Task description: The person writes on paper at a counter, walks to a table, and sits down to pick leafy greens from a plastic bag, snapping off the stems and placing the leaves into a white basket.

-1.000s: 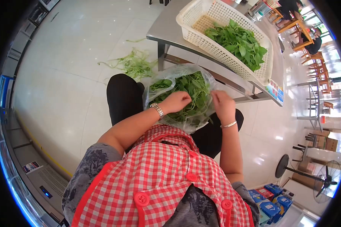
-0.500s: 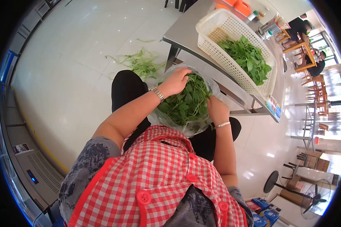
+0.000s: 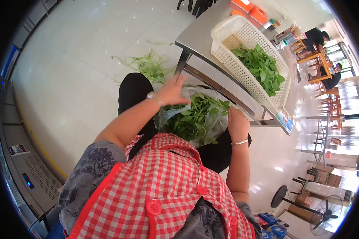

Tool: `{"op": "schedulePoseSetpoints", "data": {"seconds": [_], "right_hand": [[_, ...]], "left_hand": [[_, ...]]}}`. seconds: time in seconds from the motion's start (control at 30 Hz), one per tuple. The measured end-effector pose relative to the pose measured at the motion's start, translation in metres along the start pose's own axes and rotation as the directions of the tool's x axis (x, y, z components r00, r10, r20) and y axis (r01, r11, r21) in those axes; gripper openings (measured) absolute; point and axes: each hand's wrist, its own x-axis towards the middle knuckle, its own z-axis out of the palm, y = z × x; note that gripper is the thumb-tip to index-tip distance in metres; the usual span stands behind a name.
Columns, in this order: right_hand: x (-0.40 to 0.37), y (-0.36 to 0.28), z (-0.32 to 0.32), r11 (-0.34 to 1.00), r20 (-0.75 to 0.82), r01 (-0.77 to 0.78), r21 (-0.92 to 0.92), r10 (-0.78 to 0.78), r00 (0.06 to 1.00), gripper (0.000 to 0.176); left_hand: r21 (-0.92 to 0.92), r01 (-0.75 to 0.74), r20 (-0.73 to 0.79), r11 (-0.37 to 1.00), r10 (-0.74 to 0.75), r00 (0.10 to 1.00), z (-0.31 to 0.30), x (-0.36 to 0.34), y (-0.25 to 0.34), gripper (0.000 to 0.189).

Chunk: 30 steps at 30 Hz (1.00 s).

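Note:
Between my knees lies a clear plastic bag [image 3: 216,126] filled with leafy green vegetables [image 3: 187,123]. My left hand [image 3: 172,92] hovers over the bag's far left side, fingers spread and nothing in them. At the bag's right side, my right hand [image 3: 238,121] is closed, its fingertips pinching the end of a leafy green sprig [image 3: 218,104] that stretches over the bunch. On the metal table ahead, a white plastic basket [image 3: 226,51] holds picked green leaves [image 3: 260,67].
Pale green stems [image 3: 149,67] are scattered on the tiled floor beside the table leg. The metal table [image 3: 193,34] also bears orange containers [image 3: 258,15] and a holder of chopsticks [image 3: 289,36]. People sit at wooden tables [image 3: 318,65] farther right. A fan [image 3: 326,215] stands lower right.
My left hand has lifted off the greens, moved left and spread its fingers. My right hand has shifted slightly right and down, drawing a sprig outward from the bunch.

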Motion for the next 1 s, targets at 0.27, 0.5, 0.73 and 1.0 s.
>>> {"op": "schedulePoseSetpoints", "data": {"seconds": [0.27, 0.5, 0.73, 1.0], "right_hand": [[0.000, 0.030, 0.011, 0.998, -0.020, -0.056, 0.035, 0.056, 0.998, 0.019], [-0.006, 0.062, -0.028, 0.975, -0.148, -0.180, 0.130, 0.199, 0.969, 0.026], [-0.030, 0.049, 0.050, 0.961, 0.305, -0.258, 0.099, 0.217, 0.927, 0.030], [-0.021, 0.033, 0.083, 0.183, 0.590, -0.639, 0.747, 0.261, 0.764, 0.018]], "left_hand": [[-0.440, 0.240, 0.039, 0.865, -0.248, 0.968, -0.007, 0.015, 0.010, 0.028], [-0.556, 0.089, 0.147, 0.827, -0.008, 0.989, -0.057, 0.106, 0.094, 0.026], [-0.763, 0.468, 0.394, 0.445, -0.254, 0.883, -0.001, 0.056, 0.026, 0.027], [-0.190, -0.083, -0.241, 0.978, 0.035, 0.970, -0.035, -0.003, 0.039, 0.048]]}}
